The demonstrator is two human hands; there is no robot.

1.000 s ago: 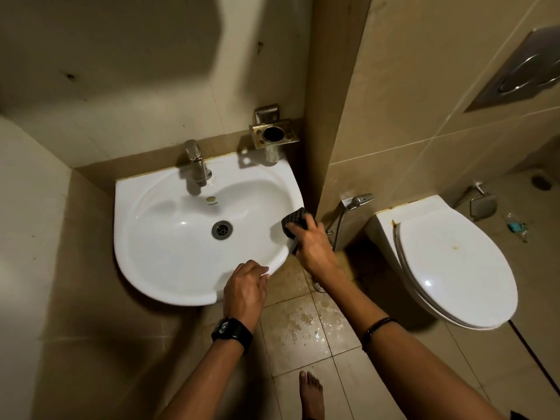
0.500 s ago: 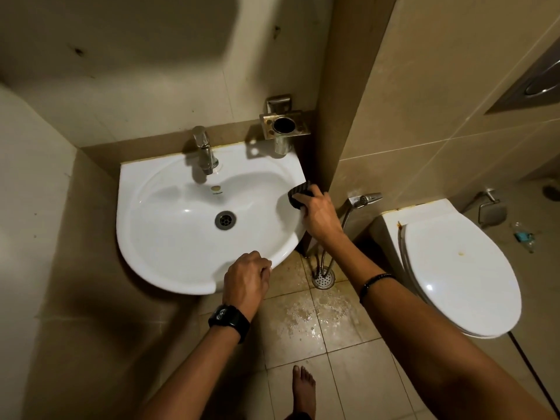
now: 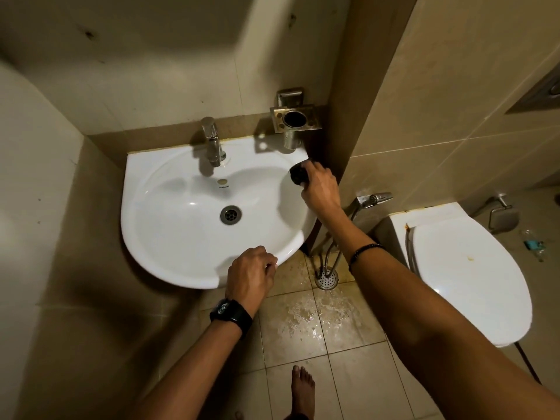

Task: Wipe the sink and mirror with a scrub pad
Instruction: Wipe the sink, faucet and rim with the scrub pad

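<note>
**Sink (image 3: pixel 181 253) rim touched by scrub pad (image 3: pixel 298 176)**

A closed toilet (image 3: pixel 469 283) is seen right of the sink. The right hand (image 3: pixel 321 189) is curled round the dark scrub pad, which is pressed to the sink's back right rim. The left hand (image 3: pixel 250 274) is rested on the front rim, fingers curled; whether the rim is clasped cannot be told.

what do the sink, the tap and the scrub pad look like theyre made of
sink: likely glazed white ceramic, since it is glossy with bright light glints.
tap: polished metal, probably chrome-plated, with mirror-like reflections.
scrub pad: dark and matte, perhaps coarse fibre or sponge, but too blurred to be sure.
</note>
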